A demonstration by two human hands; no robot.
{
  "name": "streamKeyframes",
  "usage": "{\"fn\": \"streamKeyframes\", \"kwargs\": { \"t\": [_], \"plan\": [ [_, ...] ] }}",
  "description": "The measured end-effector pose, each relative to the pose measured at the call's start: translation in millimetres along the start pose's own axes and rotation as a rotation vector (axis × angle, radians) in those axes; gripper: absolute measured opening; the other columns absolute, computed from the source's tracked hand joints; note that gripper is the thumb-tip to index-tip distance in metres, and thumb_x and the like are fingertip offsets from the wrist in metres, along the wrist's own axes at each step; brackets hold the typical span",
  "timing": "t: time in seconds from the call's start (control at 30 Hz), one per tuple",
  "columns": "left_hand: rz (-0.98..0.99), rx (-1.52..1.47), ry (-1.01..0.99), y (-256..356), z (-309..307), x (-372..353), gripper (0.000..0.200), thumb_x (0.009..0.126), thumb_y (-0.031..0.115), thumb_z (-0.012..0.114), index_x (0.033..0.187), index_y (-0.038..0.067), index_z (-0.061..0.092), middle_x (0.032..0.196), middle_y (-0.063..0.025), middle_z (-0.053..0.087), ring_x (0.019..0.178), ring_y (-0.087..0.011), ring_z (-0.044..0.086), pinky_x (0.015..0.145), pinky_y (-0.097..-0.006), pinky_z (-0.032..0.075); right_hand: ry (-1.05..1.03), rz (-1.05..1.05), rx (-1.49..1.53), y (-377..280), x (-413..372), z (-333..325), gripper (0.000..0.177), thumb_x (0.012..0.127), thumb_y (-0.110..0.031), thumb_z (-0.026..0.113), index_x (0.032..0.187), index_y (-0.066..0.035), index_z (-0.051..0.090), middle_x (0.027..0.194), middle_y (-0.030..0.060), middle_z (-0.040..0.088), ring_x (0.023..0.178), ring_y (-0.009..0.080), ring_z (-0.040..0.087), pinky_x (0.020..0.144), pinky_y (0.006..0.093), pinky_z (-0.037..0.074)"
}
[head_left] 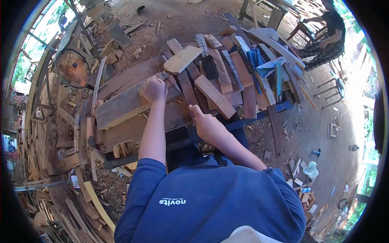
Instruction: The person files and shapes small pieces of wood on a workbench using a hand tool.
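Observation:
My left hand (155, 90) is closed in a fist around a short piece of wood (169, 79), over the end of a thick, rough-sawn beam (121, 104). Much of the piece is hidden by the fingers. Nearer my body, my right hand (207, 127) is apart from the beam, its fingers curled in; whatever it may hold is too small or hidden to name. Just beyond it, a light wooden block (214, 96) lies at a slant on other boards. A pale board with a rounded end (182, 59) rests past my left hand.
Boards and offcuts (243, 81) are piled on the right of the bench, with a blue cloth (254, 58) among them. A round fan (73, 68) stands at left. Another person (330, 34) is at the far right, near a stool (337, 88). Wood scraps litter the floor.

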State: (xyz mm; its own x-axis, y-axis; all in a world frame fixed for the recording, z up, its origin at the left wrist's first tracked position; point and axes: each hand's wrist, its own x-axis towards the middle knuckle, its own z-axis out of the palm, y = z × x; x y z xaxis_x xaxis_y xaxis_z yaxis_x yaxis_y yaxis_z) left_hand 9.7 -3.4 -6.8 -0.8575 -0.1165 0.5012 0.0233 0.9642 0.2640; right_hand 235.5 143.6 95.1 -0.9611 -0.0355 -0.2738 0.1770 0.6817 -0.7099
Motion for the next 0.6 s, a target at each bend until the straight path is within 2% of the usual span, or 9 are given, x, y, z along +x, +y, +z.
{"fn": "streamKeyframes", "kwargs": {
  "t": [0.17, 0.23, 0.4, 0.57, 0.6],
  "plan": [
    [-0.052, -0.059, -0.036, 2.2, -4.3, -0.7, 0.024, 0.084, 0.022, 0.049, 0.084, 0.011, 0.07, 0.095, -0.0075, 0.071, 0.09, -0.0275, 0.066, 0.081, -0.0431, 0.051, 0.009, 0.013, -0.001, -0.1, 26.1, 6.8, 0.053, 0.086, 0.001, 0.045, 0.137, -0.009, 0.034, 0.089, 0.0307, 0.066, 0.085, 0.047, 0.066, 0.074, 0.0547, 0.051],
    [-0.012, -0.001, -0.027, 0.8, -3.3, -0.2, 0.024, 0.085, 0.022, 0.049, 0.085, 0.011, 0.07, 0.096, -0.0075, 0.071, 0.091, -0.0271, 0.066, 0.082, -0.0427, 0.051, 0.096, -0.066, 0.033, 4.7, 45.2, 15.7, 0.036, 0.097, -0.01, 0.044, 0.131, -0.009, 0.035, 0.086, 0.0342, 0.064, 0.081, 0.0518, 0.062, 0.072, 0.0586, 0.049],
    [-0.024, 0.009, -0.015, 3.6, -7.5, -0.7, 0.025, 0.085, 0.023, 0.048, 0.083, 0.011, 0.07, 0.095, -0.0078, 0.071, 0.091, -0.0273, 0.066, 0.082, -0.0428, 0.05, 0.1, -0.102, 0.042, 1.9, 54.6, 19.6, 0.038, 0.095, -0.008, 0.043, 0.132, -0.007, 0.035, 0.088, 0.0344, 0.064, 0.083, 0.0517, 0.063, 0.074, 0.058, 0.049],
    [-0.012, -0.03, -0.019, 3.7, -9.1, 0.2, 0.025, 0.085, 0.023, 0.048, 0.083, 0.011, 0.07, 0.094, -0.0082, 0.071, 0.092, -0.0284, 0.066, 0.083, -0.0437, 0.05, 0.061, -0.057, 0.007, -6.7, 17.1, 5.2, 0.041, 0.094, -0.007, 0.044, 0.134, -0.007, 0.035, 0.088, 0.0337, 0.064, 0.083, 0.051, 0.063, 0.074, 0.0574, 0.049],
    [-0.009, -0.008, -0.046, 3.5, -10.0, 0.4, 0.027, 0.086, 0.023, 0.046, 0.087, 0.011, 0.07, 0.098, -0.0089, 0.07, 0.092, -0.0297, 0.066, 0.081, -0.044, 0.052, 0.022, -0.034, 0.003, -10.2, 7.7, -1.3, 0.042, 0.094, -0.006, 0.044, 0.134, -0.007, 0.035, 0.088, 0.0335, 0.064, 0.083, 0.0507, 0.063, 0.074, 0.057, 0.05]
  ]
}}
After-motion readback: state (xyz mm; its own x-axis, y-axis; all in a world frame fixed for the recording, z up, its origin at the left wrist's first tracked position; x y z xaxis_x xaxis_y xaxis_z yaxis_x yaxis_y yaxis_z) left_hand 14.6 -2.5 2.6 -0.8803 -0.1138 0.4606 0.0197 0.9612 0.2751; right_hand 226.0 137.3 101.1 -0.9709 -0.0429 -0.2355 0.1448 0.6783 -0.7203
